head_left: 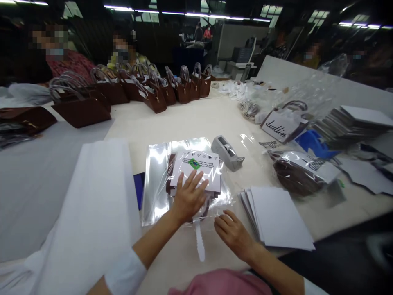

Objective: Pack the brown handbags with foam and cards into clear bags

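My left hand (pixel 188 198) lies flat, fingers spread, on a brown handbag wrapped in white printed paper (pixel 196 174) inside a clear plastic bag (pixel 156 184). A green sticker (pixel 195 164) shows on the paper. My right hand (pixel 233 233) is beside the plastic bag's near right corner with its fingers curled in; whether they pinch the film is hidden. From the near edge of the bag a white wavy-edged strip (pixel 199 241) points toward me. Just beyond the bag's far right corner stands a grey tape dispenser (pixel 227 153).
Several brown handbags (pixel 81 108) line the far left. White sheets (pixel 282 217) are stacked at right, near a bagged handbag (pixel 297 172), a blue tape dispenser (pixel 316 143) and piled boards (pixel 350 125). White paper (pixel 98 205) lies at left. Co-workers sit across the table.
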Available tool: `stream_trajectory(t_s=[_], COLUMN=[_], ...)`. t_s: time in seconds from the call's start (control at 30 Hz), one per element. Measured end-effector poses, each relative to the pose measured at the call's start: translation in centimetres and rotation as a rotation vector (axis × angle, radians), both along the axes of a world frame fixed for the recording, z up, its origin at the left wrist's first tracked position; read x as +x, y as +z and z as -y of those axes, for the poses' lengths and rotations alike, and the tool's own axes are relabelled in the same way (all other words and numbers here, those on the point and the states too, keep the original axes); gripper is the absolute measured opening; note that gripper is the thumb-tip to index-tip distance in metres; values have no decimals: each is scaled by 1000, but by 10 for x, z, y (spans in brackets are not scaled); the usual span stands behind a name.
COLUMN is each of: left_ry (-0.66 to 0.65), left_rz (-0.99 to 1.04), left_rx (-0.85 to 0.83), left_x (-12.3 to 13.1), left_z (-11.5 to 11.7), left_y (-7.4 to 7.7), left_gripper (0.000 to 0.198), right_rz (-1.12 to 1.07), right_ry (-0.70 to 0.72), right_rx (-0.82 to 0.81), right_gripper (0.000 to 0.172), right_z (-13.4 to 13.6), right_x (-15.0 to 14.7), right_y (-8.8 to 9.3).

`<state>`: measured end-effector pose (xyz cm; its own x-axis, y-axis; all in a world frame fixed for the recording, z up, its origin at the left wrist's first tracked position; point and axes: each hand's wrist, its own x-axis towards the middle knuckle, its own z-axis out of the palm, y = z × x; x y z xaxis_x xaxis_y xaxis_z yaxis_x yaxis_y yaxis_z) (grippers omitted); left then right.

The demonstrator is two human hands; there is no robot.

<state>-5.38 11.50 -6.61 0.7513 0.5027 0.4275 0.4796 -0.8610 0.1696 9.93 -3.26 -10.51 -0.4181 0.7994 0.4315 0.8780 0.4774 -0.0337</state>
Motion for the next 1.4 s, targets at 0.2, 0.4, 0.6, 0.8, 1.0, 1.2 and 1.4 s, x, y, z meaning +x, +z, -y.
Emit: stream_trajectory(t_s=[0.2, 0.4, 0.6, 0.8, 1.0, 1.2, 1.4], left_ry=[12, -12, 41, 28, -124, -268, -288], left_rz=[-194, -217, -236, -239, -217, -235, -138], left_rx=[-43, -4, -41, -59, -61, -106, -342], left_x=[29, 22, 29, 27, 8, -14, -22], left_z=[-24, -23, 9, 40, 28, 15, 7], left_y=[-31, -40, -45, -70, -67, -54, -41], left_gripper=[55, 56, 75, 77, 56, 31, 38], right_rz=[-73, -18, -22, -129, -206, -358, -570], right_ry=[58, -168, -162, 111, 197, 23, -257], right_rx=[-9, 41, 12, -37, 8, -126, -206], right_gripper=[26, 40, 34, 17, 17, 15, 19], right_z=[51, 83, 58, 49, 5, -54, -71], right_x=[21, 80, 73, 63, 56, 38, 14], right_y=[4, -30, -65, -31, 7, 18, 10])
